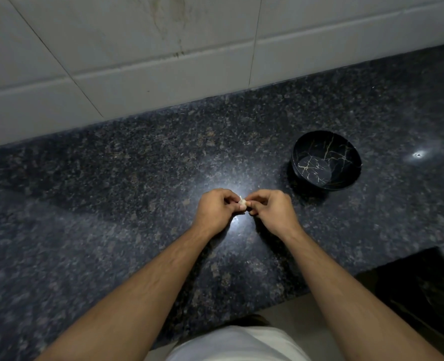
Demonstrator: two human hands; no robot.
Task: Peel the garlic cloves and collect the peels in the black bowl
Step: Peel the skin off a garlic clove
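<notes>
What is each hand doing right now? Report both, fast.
Left hand: closed, pinching the garlic clove.
Right hand: closed, pinching the same clove from the other side.

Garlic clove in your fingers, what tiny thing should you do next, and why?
Probably pull a bit of skin loose with the right hand while the left hand keeps its grip. Both hands pinch the small pale garlic clove above the dark speckled stone counter, and the black bowl with gold veins, off to the right, looks to hold no peels.
</notes>
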